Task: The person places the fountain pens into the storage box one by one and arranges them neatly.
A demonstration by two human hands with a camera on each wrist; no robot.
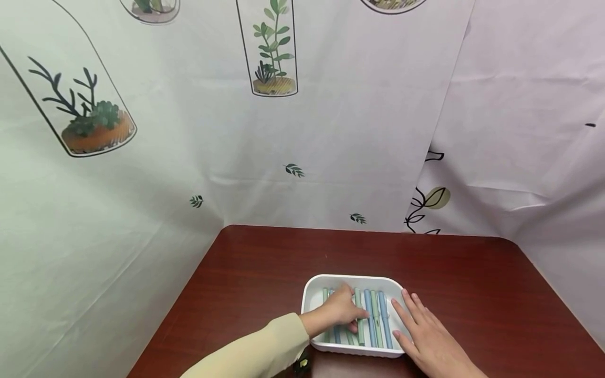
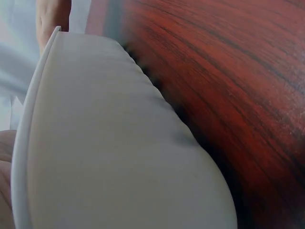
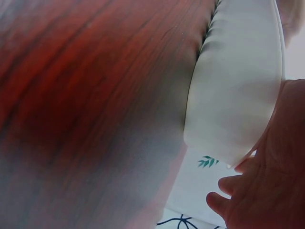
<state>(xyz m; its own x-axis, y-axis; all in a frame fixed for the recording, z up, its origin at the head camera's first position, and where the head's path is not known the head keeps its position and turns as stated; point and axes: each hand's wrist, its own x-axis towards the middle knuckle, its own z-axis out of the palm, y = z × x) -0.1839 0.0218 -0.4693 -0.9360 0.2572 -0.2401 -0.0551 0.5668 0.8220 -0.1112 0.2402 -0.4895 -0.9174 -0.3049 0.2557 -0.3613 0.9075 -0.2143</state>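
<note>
A white tray (image 1: 356,353) sits on the table and holds a row of pale green and blue pens (image 1: 370,317), lying side by side with their lengths front to back. My left hand (image 1: 339,307) reaches in over the pens left of the middle and hides parts of several. Whether its fingers pinch one is unclear. At the tray's right rim is my right hand (image 1: 427,333), fingers straight and spread, the fingertips at the edge. The left wrist view is mostly filled by the tray's outer wall (image 2: 105,124). Fingers of the right hand (image 3: 271,176) lie along the rim in the right wrist view.
The dark red-brown wooden table (image 1: 264,262) extends around the tray. White cloth (image 1: 331,131) printed with plants hangs behind it and at both sides. A small dark object (image 1: 301,363) shows beneath the left sleeve at the tray's near left corner.
</note>
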